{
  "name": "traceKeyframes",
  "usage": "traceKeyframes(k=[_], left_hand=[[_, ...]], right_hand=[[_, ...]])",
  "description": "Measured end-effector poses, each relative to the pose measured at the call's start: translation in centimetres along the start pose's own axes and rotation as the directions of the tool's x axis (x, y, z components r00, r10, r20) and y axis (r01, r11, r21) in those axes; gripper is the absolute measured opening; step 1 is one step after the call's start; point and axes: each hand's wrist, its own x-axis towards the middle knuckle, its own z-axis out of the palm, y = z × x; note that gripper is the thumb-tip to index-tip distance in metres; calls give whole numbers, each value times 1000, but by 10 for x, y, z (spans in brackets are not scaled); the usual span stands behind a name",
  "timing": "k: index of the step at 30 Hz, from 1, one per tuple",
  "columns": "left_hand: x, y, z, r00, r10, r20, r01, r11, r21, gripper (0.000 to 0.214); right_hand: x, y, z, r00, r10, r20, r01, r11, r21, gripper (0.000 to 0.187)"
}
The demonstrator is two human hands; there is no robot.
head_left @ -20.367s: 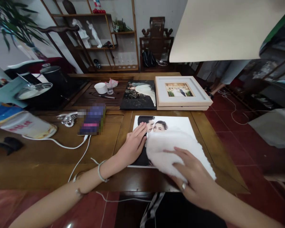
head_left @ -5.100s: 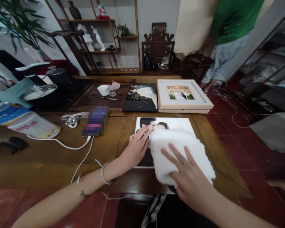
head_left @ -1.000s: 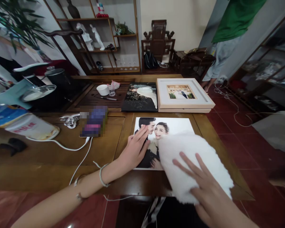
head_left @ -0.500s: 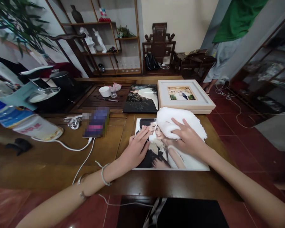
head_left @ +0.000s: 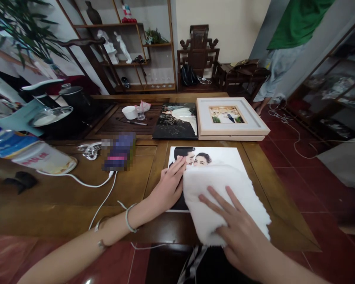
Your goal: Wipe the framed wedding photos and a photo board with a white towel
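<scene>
A photo print (head_left: 225, 154) of a couple lies flat on the wooden table in front of me. My left hand (head_left: 170, 183) rests with its fingers extended and flat on the print's left side. Much of the picture is hidden under a white cloth (head_left: 221, 177) with a ragged edge. Pressing on this cloth, my right hand (head_left: 235, 221) has its fingers spread over the top. The cloth's near corner hangs past the table's front edge.
Behind the print lie a dark photo panel (head_left: 177, 122) and a pale framed photo (head_left: 202, 132). To the left are a phone (head_left: 120, 152) on a white cable, a plastic bottle (head_left: 35, 156) and a pot (head_left: 53, 122). A person in a green top (head_left: 298, 23) stands beyond the table.
My right hand has pulled the white cloth toward me, from the print's far right part to its near edge. The printed faces now show more. My left hand stays in place.
</scene>
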Motion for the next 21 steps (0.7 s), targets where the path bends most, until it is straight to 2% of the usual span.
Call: traceKeyframes(k=[5, 8, 11, 15, 17, 21], left_hand=[[4, 7, -3, 1000, -26, 1, 26, 999, 20, 48], [5, 7, -4, 999, -33, 9, 33, 999, 26, 47], [5, 7, -4, 999, -45, 22, 45, 999, 14, 46], [5, 7, -3, 999, -54, 6, 54, 998, -12, 46], [5, 6, -2, 999, -52, -6, 51, 998, -26, 46], [3, 2, 0, 1000, -20, -19, 19, 999, -45, 48]], right_hand=[[42, 48, -9, 994, 107, 2, -107, 994, -31, 48], [71, 71, -12, 991, 130, -17, -130, 990, -49, 49], [87, 81, -12, 984, 172, -34, -174, 983, -53, 44], [77, 63, -6, 980, 196, -38, -198, 976, -86, 45], [57, 42, 0, 987, 155, -43, -158, 983, -90, 42], [9, -3, 10, 996, 39, -86, -43, 998, -50, 23]])
